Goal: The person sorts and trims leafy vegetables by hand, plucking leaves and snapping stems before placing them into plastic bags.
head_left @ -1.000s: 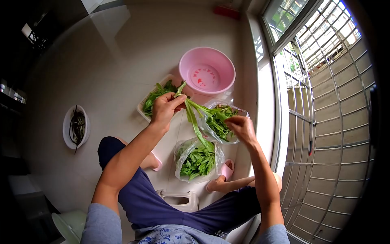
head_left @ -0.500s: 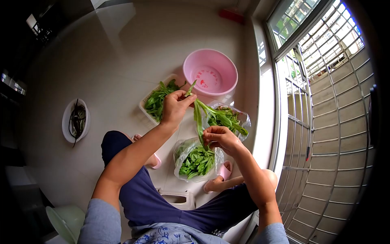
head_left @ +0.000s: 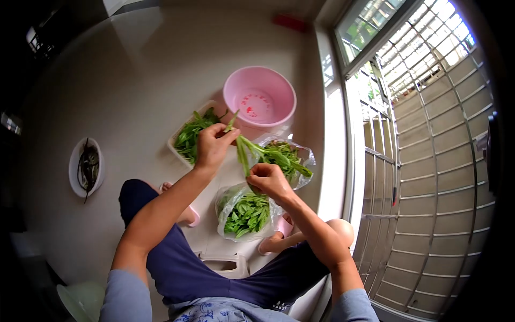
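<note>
The right hand is no longer hovering apart over the farther bag; it is now meeting the left hand on one leafy green stalk. That is turning the work into a two-handed hold: by my judgement, the left is steadying the stalk while the right is handling one of its leaves.

The stalk is hanging on the person's side of the pink basin, slightly left of the basin's middle. The left hand's fingers are pinching it near its upper end, a short tip sticking out past them toward the basin. The right hand's fingers are bunching closely together and appear to be gripping the lower part of a drooping leaf, though the hand is partly hiding the contact. Another leaf is stretching out rightward, past the right hand's knuckles.

Around the basin, a rectangular basket of greens is sitting just left and toward the person. One clear plastic bag of greens is lying on the person's side, a little to the right; another plastic bag of greens is resting farther from the basin, nearer the person.
</note>
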### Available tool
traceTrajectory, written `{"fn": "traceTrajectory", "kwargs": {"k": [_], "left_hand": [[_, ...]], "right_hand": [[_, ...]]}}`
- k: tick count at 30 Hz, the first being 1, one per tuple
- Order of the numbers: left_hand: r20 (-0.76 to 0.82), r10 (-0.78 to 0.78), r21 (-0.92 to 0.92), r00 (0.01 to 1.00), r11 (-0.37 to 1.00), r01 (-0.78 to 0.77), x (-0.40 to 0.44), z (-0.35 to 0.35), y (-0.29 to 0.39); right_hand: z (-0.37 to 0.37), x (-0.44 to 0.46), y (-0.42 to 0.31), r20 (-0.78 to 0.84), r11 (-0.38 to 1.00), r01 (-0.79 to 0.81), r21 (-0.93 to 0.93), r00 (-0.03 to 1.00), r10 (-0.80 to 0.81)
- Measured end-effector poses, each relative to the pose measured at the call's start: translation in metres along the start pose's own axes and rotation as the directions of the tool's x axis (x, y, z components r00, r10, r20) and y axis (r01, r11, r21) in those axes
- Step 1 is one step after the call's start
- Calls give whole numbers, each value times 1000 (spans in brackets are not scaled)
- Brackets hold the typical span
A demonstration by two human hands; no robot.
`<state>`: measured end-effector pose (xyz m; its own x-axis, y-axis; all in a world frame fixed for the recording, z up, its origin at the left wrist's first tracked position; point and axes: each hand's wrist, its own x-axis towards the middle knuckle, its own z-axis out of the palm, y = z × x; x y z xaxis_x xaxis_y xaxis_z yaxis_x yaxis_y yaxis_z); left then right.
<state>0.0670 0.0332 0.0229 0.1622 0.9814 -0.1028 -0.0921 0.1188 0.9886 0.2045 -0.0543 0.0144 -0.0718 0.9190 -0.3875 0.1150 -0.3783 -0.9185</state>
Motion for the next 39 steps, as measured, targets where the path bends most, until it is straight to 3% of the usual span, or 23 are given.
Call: {"fn": "traceTrajectory", "kwargs": {"k": [3, 4, 6, 8, 10, 14, 18, 20, 21, 22, 24, 26, 28, 30, 32, 34, 36, 39], "left_hand": [[-11, -45, -90, 999, 995, 44, 4, -8, -2], [-17, -64, -138, 998, 989, 61, 5, -10, -1], [-15, -75, -157, 997, 985, 72, 7, -14, 2], [-36, -82, -73, 996, 994, 80, 10, -19, 4], [-60, -80, -96, 995, 993, 74, 14, -23, 5], [-69, -155, -157, 985, 977, 143, 17, -28, 13], [-20, -194, -224, 981, 957, 185, 17, -29, 12], [15, -227, -253, 974, 941, 223, 18, -29, 10], [22, -223, -256, 974, 941, 221, 17, -28, 9], [30, -220, -260, 975, 940, 220, 17, -27, 9], [27, -219, -255, 975, 942, 219, 17, -26, 8], [11, -204, -266, 979, 943, 200, 16, -22, 9], [11, -190, -259, 982, 948, 187, 14, -18, 11], [30, -110, -162, 993, 980, 113, 12, -14, 9], [49, -101, -161, 994, 981, 108, 7, -7, 4], [85, -73, -166, 994, 982, 86, 2, 3, 0], [106, -79, -139, 991, 986, 93, -1, 11, -5], [77, -57, -43, 995, 997, 60, -8, 19, -4]], "right_hand": [[0, -2, 3, -18, 954, -42, 297, 999, 50], [-3, -3, 4, -30, 954, -38, 298, 998, 49], [-5, -2, 7, -116, 841, 27, 540, 992, 42], [-21, 0, 8, -168, 829, 83, 553, 986, 14], [-42, 1, 4, -302, 860, 193, 472, 952, -48], [-82, 5, 4, -499, 920, 377, 112, 822, -276], [-106, 17, 20, -553, 952, 194, -236, 779, -296], [-113, 22, 31, -558, 957, 138, -255, 787, -262], [-113, 23, 36, -506, 782, 85, -618, 718, -478], [-112, 24, 41, -368, 482, -9, -876, 658, -657], [-107, 20, 39, -412, 494, -81, -866, 676, -611], [-98, 16, 26, -408, 604, -59, -795, 789, -459], [-73, 5, -2, -381, 753, 141, -642, 794, -474], [-52, -2, -13, -265, 783, 371, -500, 795, -546], [-31, -8, -20, -213, 772, 444, -455, 788, -578], [-16, -11, -25, -276, 872, 343, -349, 852, -445], [-6, -7, -24, -277, 815, 323, -481, 826, -491], [2, -2, -23, -224, 549, 262, -794, 714, -664]]}}
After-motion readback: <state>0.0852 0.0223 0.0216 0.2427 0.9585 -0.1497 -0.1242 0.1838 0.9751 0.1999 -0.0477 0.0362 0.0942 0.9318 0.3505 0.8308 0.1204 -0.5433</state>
